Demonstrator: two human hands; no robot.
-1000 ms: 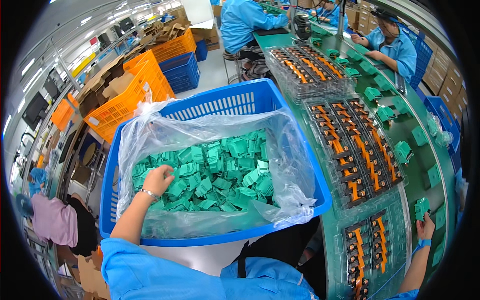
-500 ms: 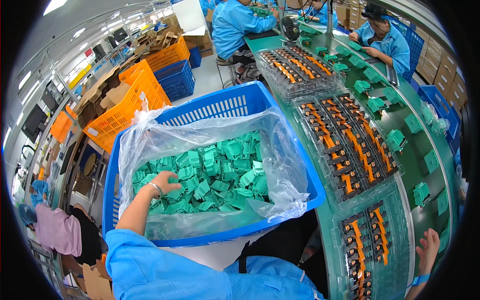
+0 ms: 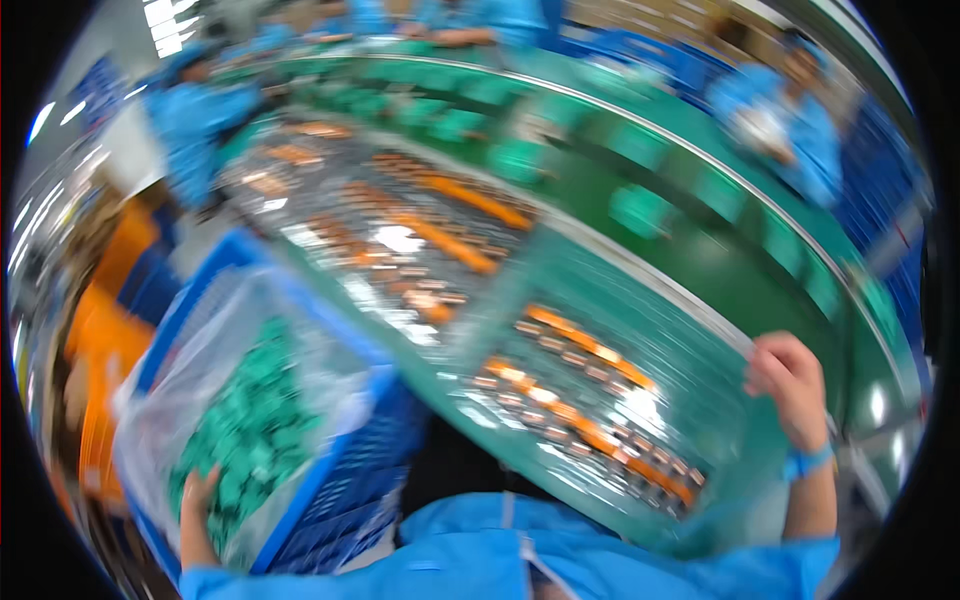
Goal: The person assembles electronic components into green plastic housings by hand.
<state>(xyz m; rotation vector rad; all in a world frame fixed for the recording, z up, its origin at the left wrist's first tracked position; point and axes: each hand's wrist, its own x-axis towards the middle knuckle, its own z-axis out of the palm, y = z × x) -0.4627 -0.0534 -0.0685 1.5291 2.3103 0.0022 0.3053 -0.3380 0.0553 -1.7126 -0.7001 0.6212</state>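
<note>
My left hand (image 3: 203, 490) is over the near side of a heap of small green plastic parts (image 3: 255, 430), its blurred fingers apart, with no part seen in them. The heap lies in a clear plastic liner (image 3: 325, 385) inside a blue crate (image 3: 345, 465). On the right, my right hand (image 3: 790, 385), a blue band at its wrist, is beside the metal rail along the green belt. Its fingers are curled in and nothing shows in them. Between my hands, a clear tray (image 3: 690, 400) holds two rows of black-and-orange parts (image 3: 570, 415).
More filled trays (image 3: 400, 225) stand at the far left of the bench. Green parts (image 3: 640, 210) sit spaced along the belt (image 3: 700, 265). Co-workers in blue sit across the line, one (image 3: 775, 125) at the far right. Orange crates (image 3: 105, 360) stand left of the blue crate.
The whole view has swung right and is blurred, so the crate now appears farther left and the belt nearer the middle. The fingers of my right hand have curled in more.
</note>
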